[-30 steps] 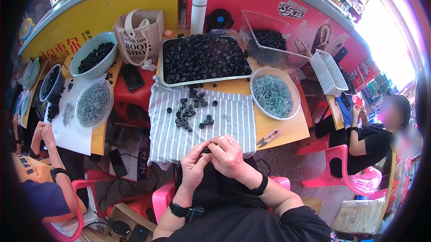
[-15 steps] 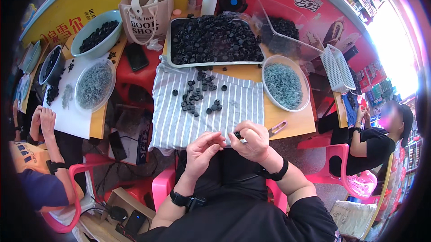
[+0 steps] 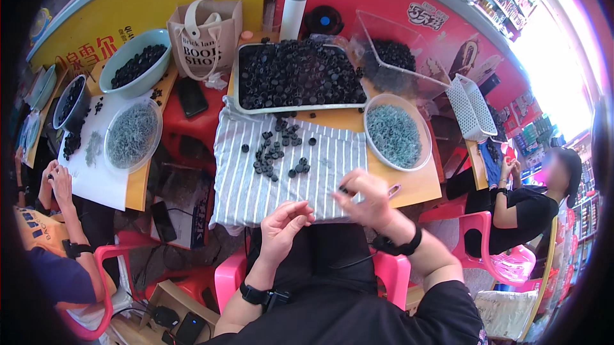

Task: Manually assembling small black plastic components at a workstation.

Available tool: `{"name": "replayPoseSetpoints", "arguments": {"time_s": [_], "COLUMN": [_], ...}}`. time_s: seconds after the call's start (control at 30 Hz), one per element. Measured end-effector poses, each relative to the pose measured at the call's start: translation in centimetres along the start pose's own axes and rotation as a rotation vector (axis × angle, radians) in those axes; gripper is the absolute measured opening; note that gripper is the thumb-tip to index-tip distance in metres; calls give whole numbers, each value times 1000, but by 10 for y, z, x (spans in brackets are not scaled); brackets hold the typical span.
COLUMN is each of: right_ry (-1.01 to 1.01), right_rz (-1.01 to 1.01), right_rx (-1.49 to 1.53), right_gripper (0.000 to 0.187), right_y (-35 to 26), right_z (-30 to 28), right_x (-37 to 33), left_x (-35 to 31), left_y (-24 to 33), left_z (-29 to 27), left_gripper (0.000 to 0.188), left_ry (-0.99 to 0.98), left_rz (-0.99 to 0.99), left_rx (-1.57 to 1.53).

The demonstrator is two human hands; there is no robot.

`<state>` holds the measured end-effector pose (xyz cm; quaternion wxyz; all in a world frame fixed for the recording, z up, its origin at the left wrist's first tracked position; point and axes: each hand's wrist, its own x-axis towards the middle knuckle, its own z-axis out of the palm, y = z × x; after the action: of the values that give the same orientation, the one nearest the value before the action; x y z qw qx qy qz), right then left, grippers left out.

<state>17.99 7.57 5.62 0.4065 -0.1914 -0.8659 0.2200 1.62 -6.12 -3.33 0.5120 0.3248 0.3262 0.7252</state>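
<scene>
My right hand [image 3: 363, 199] is raised over the front edge of the striped cloth, its thumb and fingers closed on a small black cap [image 3: 343, 189] that shows only in part. To its left, my left hand [image 3: 286, 228] is half curled, thumb close against the fingertips; what it pinches, if anything, is too small to make out. Beyond both hands, several loose black caps [image 3: 302, 166] lie scattered on the grey-and-white striped cloth [image 3: 240, 185]. Thread snips [image 3: 394, 190] with a pinkish handle rest beside my right hand.
A metal tray [image 3: 300, 107] heaped with black caps stands behind the cloth. At right is a bowl [image 3: 427, 140] of fine greyish pieces, with a clear bin [image 3: 409, 82] behind. A tote bag [image 3: 208, 44] and white bottle [image 3: 294, 12] stand farther back. People work on both sides.
My right hand has moved away from my left, rightward, with the black cap still in its fingers. My left hand has dropped slightly. The whole view has shifted a little.
</scene>
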Motion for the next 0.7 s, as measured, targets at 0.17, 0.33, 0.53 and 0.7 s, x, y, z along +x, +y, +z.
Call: {"name": "replayPoseSetpoints", "arguments": {"time_s": [0.17,0.33,0.53,0.7], "right_ry": [338,287,-299,-352], "right_rz": [29,184,10,47], "right_rx": [-542,-317,-157,-297], "right_gripper": [14,15,25,22], "right_y": [67,73,21,26], "right_z": [-106,-96,28,54], "right_x": [117,130,41,38], "left_x": [5,5,5,4], "left_y": [2,-1,2,2], "left_z": [1,-1,0,1], "left_gripper": [28,27,25,24], "left_ry": [-32,-4,-3,-4], "left_rz": [-7,-28,-67,-53], "left_rx": [-13,-43,-6,-5]}}
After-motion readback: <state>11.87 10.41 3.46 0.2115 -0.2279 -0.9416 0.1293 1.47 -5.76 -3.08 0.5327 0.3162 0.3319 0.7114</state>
